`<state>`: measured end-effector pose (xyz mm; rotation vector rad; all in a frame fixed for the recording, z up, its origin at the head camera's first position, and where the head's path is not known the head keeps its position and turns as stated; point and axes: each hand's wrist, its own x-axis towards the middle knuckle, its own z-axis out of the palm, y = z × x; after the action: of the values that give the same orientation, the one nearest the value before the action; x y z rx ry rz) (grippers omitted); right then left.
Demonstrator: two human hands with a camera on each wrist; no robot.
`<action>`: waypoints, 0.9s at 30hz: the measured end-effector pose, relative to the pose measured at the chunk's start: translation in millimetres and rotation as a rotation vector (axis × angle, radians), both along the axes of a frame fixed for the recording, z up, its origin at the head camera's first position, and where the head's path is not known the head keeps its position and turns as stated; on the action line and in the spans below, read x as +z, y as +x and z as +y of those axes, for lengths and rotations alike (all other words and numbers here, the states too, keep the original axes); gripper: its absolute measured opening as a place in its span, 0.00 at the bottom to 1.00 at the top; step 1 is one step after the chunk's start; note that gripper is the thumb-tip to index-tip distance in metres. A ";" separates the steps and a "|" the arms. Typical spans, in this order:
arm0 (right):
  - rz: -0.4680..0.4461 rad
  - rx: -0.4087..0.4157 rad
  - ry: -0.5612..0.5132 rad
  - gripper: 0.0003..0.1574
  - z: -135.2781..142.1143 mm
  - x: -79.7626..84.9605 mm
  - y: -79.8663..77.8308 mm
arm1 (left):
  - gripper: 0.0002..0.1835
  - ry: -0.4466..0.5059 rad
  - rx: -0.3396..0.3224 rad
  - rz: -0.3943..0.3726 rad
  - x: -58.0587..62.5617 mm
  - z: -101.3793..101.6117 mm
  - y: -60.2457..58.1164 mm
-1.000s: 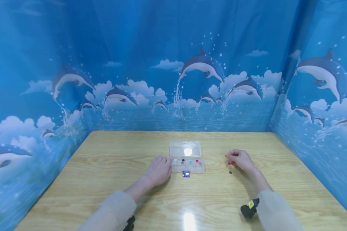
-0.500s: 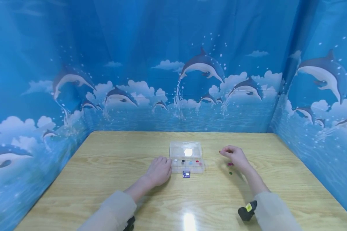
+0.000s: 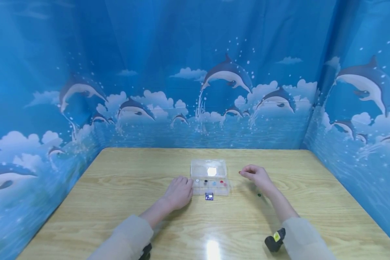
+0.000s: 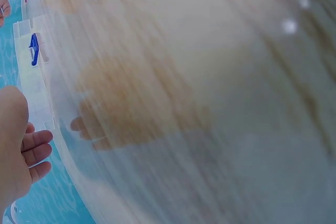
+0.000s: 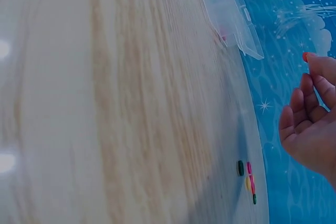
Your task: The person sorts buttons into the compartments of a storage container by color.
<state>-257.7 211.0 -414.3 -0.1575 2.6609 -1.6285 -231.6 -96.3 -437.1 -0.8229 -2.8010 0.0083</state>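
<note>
A clear plastic compartment box (image 3: 211,191) lies on the table with its lid (image 3: 201,168) raised behind it. It holds small button-like pieces, including a white one (image 3: 197,180), a black one (image 3: 206,181) and a red one (image 3: 221,181). At the box's left side rests my left hand (image 3: 178,192), its fingers (image 4: 38,153) relaxed by the corner. To the right of the box, my right hand (image 3: 259,179) pinches a small red button (image 5: 305,56) between thumb and forefinger, above the table. A blue clasp (image 3: 209,196) shows at the box's front.
Several loose buttons lie on the wooden table (image 3: 149,159) below my right hand: a green one (image 5: 240,168), a pink one (image 5: 249,167) and a yellow one (image 5: 248,183) among them. A blue dolphin-print curtain (image 3: 156,54) stands behind and at both sides.
My right hand has picked the red button up from beside the loose ones and moved left with it, closer to the box. My left hand and the box stay where they were.
</note>
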 end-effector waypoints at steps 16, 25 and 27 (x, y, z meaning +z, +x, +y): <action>-0.019 0.051 0.019 0.12 -18.8 -2.9 0.4 | 0.12 -0.005 0.013 -0.009 -0.6 0.0 -0.4; -0.011 0.101 0.016 0.09 -27.6 -6.2 -1.3 | 0.11 0.005 0.014 -0.009 -0.3 0.3 -0.5; -0.014 0.109 0.025 0.09 -29.8 -6.7 -1.0 | 0.11 0.002 0.011 -0.004 0.3 0.5 0.0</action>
<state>-258.8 181.2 -420.9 -0.2836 2.6111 -1.5574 -231.6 -95.8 -436.8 -0.8082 -2.8090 0.0056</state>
